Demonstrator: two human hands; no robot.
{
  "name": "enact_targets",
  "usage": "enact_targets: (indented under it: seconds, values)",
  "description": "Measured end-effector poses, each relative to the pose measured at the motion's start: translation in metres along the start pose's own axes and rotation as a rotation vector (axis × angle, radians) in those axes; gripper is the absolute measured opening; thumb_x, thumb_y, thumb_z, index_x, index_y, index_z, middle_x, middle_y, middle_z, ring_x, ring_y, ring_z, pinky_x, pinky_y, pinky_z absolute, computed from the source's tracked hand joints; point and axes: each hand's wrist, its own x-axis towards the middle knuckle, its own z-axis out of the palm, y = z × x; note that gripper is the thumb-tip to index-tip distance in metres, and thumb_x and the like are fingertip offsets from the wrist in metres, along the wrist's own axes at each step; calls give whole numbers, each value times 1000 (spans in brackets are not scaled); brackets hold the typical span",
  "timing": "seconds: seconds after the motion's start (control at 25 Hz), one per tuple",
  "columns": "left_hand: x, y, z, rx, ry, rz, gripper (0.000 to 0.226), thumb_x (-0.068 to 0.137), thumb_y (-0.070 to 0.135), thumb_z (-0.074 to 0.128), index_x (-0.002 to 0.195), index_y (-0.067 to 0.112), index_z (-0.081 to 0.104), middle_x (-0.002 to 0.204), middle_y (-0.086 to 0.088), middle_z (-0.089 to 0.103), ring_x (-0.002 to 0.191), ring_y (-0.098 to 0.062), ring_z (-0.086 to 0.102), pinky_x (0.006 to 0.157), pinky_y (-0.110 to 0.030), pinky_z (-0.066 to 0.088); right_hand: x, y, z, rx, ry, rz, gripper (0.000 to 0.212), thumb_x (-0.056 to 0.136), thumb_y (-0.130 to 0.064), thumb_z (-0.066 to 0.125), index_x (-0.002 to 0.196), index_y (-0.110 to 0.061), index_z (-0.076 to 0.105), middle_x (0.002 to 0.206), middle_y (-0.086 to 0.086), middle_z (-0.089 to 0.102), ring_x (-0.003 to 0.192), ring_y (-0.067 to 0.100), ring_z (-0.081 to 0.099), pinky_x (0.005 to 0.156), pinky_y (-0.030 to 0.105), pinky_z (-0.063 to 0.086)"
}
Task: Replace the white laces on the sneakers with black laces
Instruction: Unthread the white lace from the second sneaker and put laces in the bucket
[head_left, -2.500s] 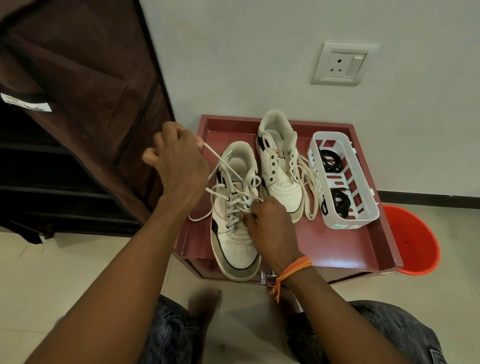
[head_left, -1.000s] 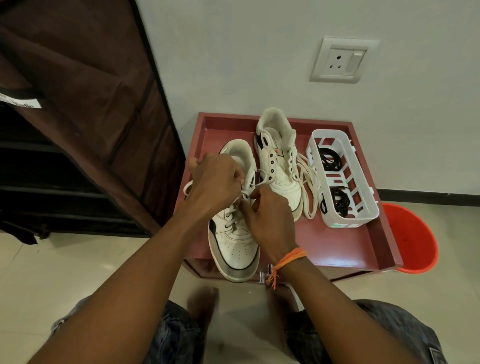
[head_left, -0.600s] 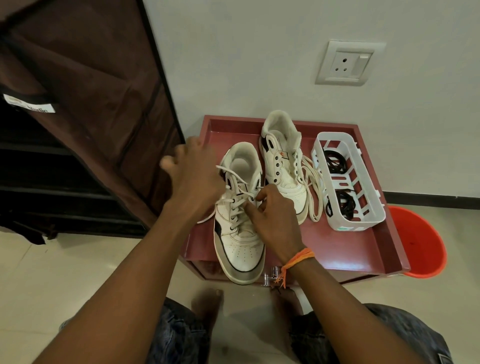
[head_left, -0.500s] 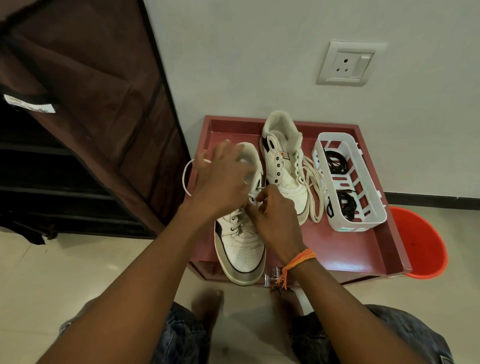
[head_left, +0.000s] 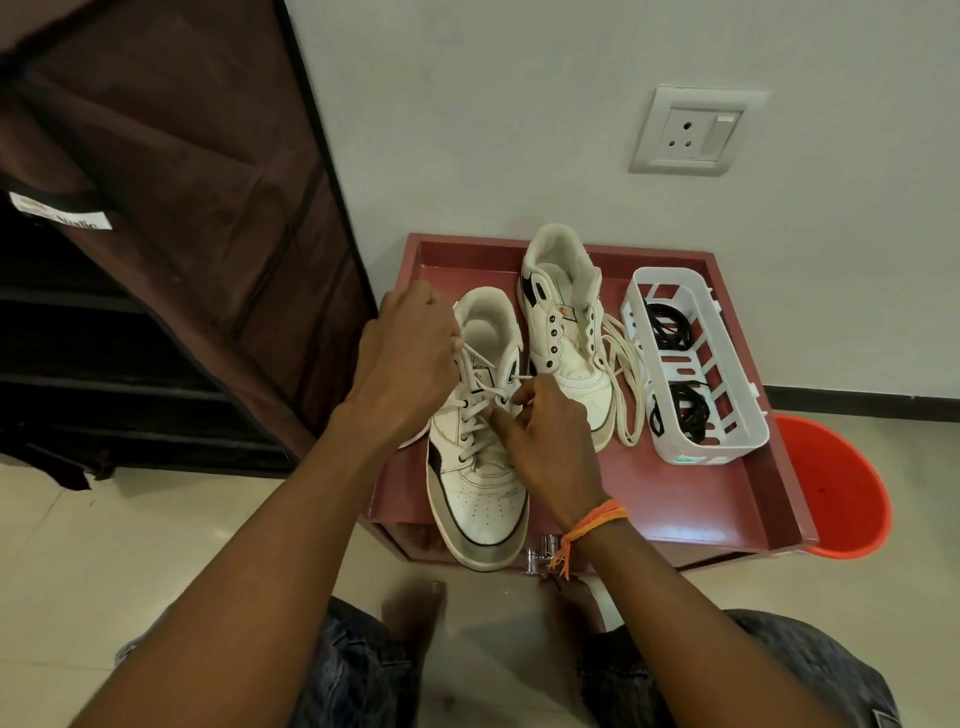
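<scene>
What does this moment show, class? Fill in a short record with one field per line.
Surface: red tray table
Near sneaker: white lace partly threaded
Far sneaker: eyelets empty, loose white lace beside it
Left hand: pulling a lace end
Right hand: pinching lace at the eyelets
White basket: holds black laces
Stage: unlacing, black laces untouched

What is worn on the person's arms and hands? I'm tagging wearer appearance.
Both forearms are bare, with no sleeves or gloves. The right hand has an orange thread band tied at the wrist, loose ends hanging. The left hand wears nothing visible.
</scene>
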Motion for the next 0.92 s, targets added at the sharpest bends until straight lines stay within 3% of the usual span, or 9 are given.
enact_targets:
  seconds: [0.08, 0.16, 0.24, 0.32, 0.48, 0.64, 0.84, 0.92]
  values:
    - [-7, -4, -7, -2, -17, -71, 29, 87, 12, 62, 61, 21, 52, 75, 3, 52, 81, -25, 61, 65, -38, 48, 0, 0, 1, 8, 6, -3, 36, 86, -42, 68, 105, -18, 49, 73, -1, 61, 66, 16, 59, 55, 28, 36]
    - [-12, 0, -13, -8, -81, -177, 34, 83, 6, 58, 56, 20, 44, 65, 1, 48, 74, -29, 62, 67, -42, 52, -1, -1, 2, 8, 13, -37, 38, 88, -42, 67, 109, -18, 47, 72, -4, 59, 64, 16, 56, 50, 23, 30]
    - [-15, 11, -16, 37, -85, -222, 34, 81, 4, 57, 57, 20, 40, 67, -2, 49, 77, -30, 61, 75, -44, 54, -3, -1, 4, -10, 15, -83, 34, 91, -40, 63, 109, -17, 47, 69, -3, 56, 62, 19, 55, 47, 22, 28]
    - [-16, 17, -15, 41, -76, -217, 36, 82, 5, 57, 58, 21, 35, 67, -2, 47, 78, -31, 61, 76, -43, 54, -7, -2, 6, -19, 42, -119, 31, 92, -37, 61, 112, -17, 46, 71, 2, 61, 66, 25, 59, 50, 30, 36]
    - [-17, 14, -7, -53, -112, -236, 38, 83, 6, 58, 56, 19, 34, 57, 2, 38, 70, -34, 61, 61, -37, 44, -13, -5, 9, -83, 125, -143, 34, 94, -30, 58, 123, -16, 46, 88, 4, 65, 79, 25, 62, 60, 33, 43]
    - [-15, 11, -12, -95, -89, -273, 32, 79, 1, 53, 55, 17, 37, 57, 1, 41, 54, -23, 47, 52, -31, 34, -15, -5, 22, 24, 193, -189, 35, 95, -11, 54, 129, -10, 54, 99, 7, 61, 85, 22, 58, 69, 37, 49]
    - [-17, 14, -16, -123, -26, -308, 26, 80, 3, 52, 61, 16, 39, 61, 0, 46, 57, -21, 50, 52, -31, 33, -9, -3, 28, 178, 185, -143, 35, 93, -4, 56, 126, -12, 63, 82, 6, 53, 74, 14, 49, 65, 17, 37]
    - [-19, 14, -15, -142, -18, -337, 23, 80, 3, 52, 62, 14, 42, 63, -2, 50, 54, -19, 49, 48, -28, 30, -5, -1, 28, 339, 168, -43, 33, 90, -2, 61, 120, -13, 68, 81, 10, 57, 76, 20, 55, 69, 22, 42]
